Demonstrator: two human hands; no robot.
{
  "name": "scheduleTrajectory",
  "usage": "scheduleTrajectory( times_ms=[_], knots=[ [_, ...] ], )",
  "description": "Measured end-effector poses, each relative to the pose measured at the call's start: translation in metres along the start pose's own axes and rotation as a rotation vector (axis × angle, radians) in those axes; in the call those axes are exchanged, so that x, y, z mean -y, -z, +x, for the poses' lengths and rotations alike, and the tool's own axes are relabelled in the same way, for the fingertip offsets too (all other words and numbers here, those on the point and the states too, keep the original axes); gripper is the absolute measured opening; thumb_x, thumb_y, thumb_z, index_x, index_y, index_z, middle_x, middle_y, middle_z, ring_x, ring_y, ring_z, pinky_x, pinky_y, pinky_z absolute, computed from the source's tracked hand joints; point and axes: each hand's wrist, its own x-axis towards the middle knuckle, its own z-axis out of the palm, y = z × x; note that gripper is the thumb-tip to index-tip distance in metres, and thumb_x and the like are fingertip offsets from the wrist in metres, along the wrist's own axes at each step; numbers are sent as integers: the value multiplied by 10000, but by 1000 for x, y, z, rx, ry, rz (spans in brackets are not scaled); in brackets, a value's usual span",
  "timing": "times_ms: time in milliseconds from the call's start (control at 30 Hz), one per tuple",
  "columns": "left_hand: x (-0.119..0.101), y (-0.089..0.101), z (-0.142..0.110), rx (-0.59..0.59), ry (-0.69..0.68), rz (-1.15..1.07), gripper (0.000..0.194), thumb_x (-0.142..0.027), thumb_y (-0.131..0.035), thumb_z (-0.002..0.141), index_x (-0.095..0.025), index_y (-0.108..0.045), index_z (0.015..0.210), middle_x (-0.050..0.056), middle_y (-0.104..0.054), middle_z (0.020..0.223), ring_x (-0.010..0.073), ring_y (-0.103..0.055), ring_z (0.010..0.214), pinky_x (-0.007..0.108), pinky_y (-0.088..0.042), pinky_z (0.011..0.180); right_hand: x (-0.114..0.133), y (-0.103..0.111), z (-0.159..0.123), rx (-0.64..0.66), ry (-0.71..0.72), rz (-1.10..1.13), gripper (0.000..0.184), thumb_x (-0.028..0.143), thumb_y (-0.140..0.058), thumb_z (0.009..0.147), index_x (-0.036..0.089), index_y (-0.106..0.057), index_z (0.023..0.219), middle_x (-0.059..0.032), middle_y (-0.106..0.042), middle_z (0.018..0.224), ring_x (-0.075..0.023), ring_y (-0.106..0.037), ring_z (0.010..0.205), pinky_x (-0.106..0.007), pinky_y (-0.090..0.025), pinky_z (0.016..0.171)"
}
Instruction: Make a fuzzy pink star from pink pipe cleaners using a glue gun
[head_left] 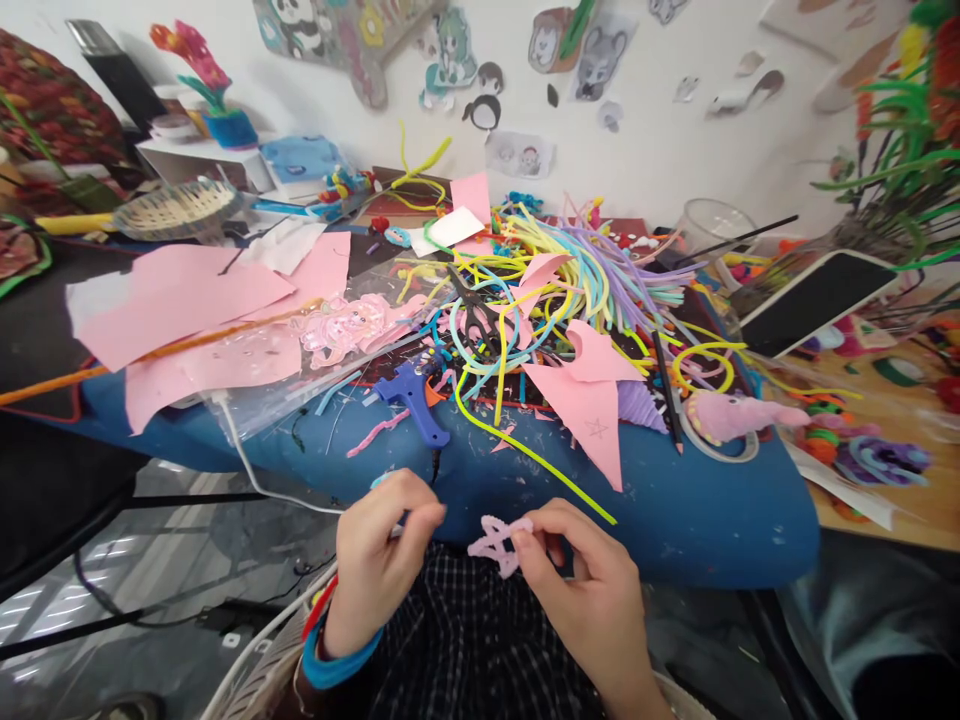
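Star (493,547) in right hand (589,580), star-marked sheet (585,415)

A white wall (637,150) dotted with printed paper cartoon and animal cutouts (600,60) rises behind the far edge of a tabletop with a rounded blue front edge (720,545). A small white box-like stand (202,165) is near its far left corner; a pale wooden surface (922,510) adjoins its right edge. Below the front left corner, glossy grey flooring (202,555) reflects bright streaks of light beside a thin black bar (67,633).
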Motion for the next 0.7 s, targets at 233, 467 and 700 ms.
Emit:
scheduleTrajectory(
  times_ms=[233,467,700],
  knots=[
    [-7,3,9,266,-206,10,187,-99,-674,843,-203,-694,997,32,-645,889,118,-631,750,211,-518,678,3,2,2,-1,57,-43,128,152,-597,839,207,-593,724,52,-514,595,-97,-469,533,-204,-388,500],
    [-8,-2,8,212,-125,-46,95,-94,-603,882,-182,-638,889,30,-629,802,136,-602,733,240,-497,674,4,1,2,28,103,-61,123,141,-599,850,203,-589,744,45,-541,609,-97,-480,545,-210,-395,503],
    [1,3,5,-156,225,-321,145,-196,-487,969,-201,-504,825,-50,-468,606,93,-469,510,215,-390,496,-11,1,-1,-134,392,-131,154,64,-604,854,201,-654,904,-12,-640,750,-134,-594,673,-265,-514,609]
  ],
)
